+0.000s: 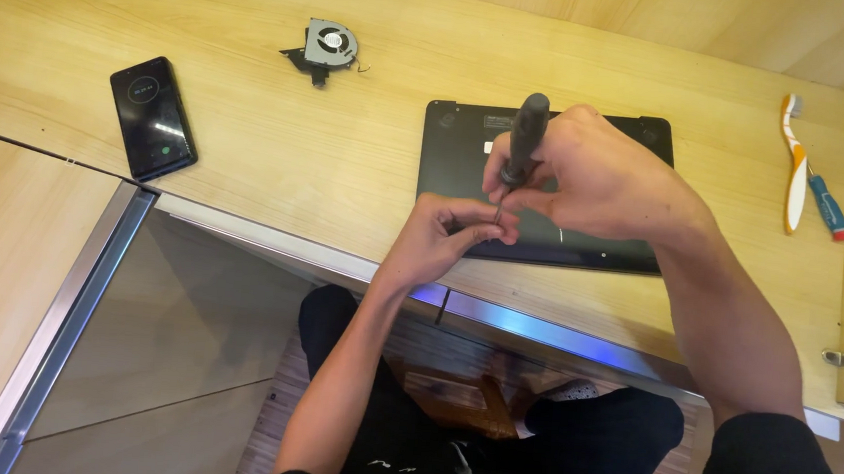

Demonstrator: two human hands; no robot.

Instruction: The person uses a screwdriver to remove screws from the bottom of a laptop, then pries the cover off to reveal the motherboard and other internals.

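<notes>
A black laptop (591, 130) lies bottom side up on the wooden desk (328, 149), close to its front edge. My right hand (597, 176) grips a black-handled screwdriver (525, 135) held upright above the laptop's near left part. My left hand (453, 231) pinches the thin metal shaft near its tip, fingers closed around it just over the laptop's front edge. Whether a screw sits at the tip is hidden by the fingers.
A black smartphone (152, 118) with a lit screen lies at the desk's left. A small grey cooling fan (329, 45) rests at the back. A white and orange toothbrush (795, 161) and a small blue-handled screwdriver (830, 207) lie at the right. My legs show below the desk.
</notes>
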